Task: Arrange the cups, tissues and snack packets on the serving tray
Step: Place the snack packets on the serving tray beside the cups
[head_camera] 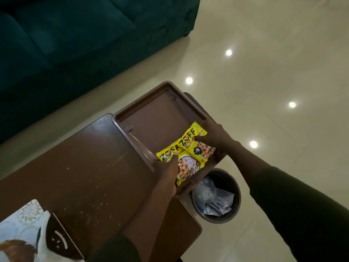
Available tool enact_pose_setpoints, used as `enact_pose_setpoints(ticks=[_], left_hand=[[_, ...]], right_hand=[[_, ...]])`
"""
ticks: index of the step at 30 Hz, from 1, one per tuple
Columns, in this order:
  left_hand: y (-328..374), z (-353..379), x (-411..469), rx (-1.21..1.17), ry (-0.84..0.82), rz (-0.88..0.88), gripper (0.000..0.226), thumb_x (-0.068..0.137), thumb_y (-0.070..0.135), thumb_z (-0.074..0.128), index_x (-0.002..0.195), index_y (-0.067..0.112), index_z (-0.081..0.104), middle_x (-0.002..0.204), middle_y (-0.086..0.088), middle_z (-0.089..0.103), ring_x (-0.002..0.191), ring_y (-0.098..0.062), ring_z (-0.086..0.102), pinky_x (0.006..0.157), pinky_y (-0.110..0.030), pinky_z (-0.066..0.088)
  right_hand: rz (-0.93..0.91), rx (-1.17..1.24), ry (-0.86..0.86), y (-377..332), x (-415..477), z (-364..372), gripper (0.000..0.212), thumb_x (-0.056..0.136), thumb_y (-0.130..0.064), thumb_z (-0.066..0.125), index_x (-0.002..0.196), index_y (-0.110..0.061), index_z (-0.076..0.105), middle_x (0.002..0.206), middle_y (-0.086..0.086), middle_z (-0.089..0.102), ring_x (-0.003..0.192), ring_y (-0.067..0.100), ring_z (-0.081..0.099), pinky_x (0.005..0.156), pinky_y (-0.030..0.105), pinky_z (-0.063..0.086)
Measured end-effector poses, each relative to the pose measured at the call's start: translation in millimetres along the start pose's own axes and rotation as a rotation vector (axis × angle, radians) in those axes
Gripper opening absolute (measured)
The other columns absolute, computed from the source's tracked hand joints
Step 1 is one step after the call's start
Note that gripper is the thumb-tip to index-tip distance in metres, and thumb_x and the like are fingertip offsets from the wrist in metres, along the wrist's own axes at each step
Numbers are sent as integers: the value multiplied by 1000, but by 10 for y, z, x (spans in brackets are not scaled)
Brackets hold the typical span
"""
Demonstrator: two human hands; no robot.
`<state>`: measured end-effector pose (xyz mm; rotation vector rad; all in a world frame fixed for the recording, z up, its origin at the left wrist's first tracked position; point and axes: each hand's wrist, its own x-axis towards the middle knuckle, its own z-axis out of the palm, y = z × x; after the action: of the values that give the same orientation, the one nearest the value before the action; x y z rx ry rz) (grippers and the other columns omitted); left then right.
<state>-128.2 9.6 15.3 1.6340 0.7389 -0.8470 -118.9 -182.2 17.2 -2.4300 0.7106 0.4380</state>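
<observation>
A brown serving tray [151, 121] sits at the far right end of the dark wooden table, partly overhanging its edge. Two yellow snack packets lie in the tray's near right part, overlapping. My left hand [168, 174] grips the nearer yellow packet [186, 168] at its left side. My right hand [213, 136] holds the farther yellow packet [190, 137] by its right edge, thumb on top. The far half of the tray is bare. No cups or tissues are in view.
The wooden table [85, 171] carries light scratches. A patterned box [24, 233] lies at the near left corner. A round bin [217, 197] with crumpled wrappers stands on the tiled floor right of the table. A dark green sofa [75, 44] fills the upper left.
</observation>
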Motion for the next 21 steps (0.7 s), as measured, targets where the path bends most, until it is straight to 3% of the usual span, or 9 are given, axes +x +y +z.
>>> enact_pose_setpoints(ticks=[4,8,11,14,17,19,21], left_hand=[[33,135,109,46,75,-18,84,89,38,66,148,0,19,155,-22,31,140,-37,38,111,-44,38],[17,163,227,12,115,-18,83,91,36,64,149,3,14,158,-18,26,140,-33,38,106,-38,38],[-17,188,274,37,123,-4,75,90,33,66,144,3,24,154,-17,33,136,-33,42,101,-34,39],[-87,187,305,53,102,6,52,88,28,67,129,2,48,134,-15,56,118,-34,57,87,-33,44],[-137,193,274,60,25,60,33,86,18,69,116,6,63,119,-14,69,109,-33,65,94,-43,54],[-158,220,253,68,8,95,43,84,17,72,122,9,55,122,-12,67,112,-32,64,96,-49,54],[-187,243,245,59,-11,110,51,85,13,70,129,13,46,122,-10,65,109,-30,64,95,-48,54]], right_hand=[[34,-30,-116,97,88,115,78,69,-53,77,130,-12,50,131,8,56,114,25,56,85,33,47],[83,-90,-128,157,89,217,98,64,-58,78,140,-13,36,141,12,44,129,31,45,103,49,43],[105,-142,-90,211,80,255,100,63,-55,80,141,-13,32,143,13,43,131,33,41,106,55,38],[139,-140,-38,252,60,268,103,61,-51,82,141,-11,31,138,13,49,129,34,45,105,53,39],[193,-72,-57,285,55,244,85,61,-43,86,128,-6,51,125,11,61,116,31,56,97,44,47],[170,11,-79,290,36,228,55,67,-38,83,111,-9,66,111,8,70,103,25,64,90,38,50],[167,144,-52,269,-20,199,39,73,-35,80,104,-13,72,99,2,72,91,17,64,77,28,47]])
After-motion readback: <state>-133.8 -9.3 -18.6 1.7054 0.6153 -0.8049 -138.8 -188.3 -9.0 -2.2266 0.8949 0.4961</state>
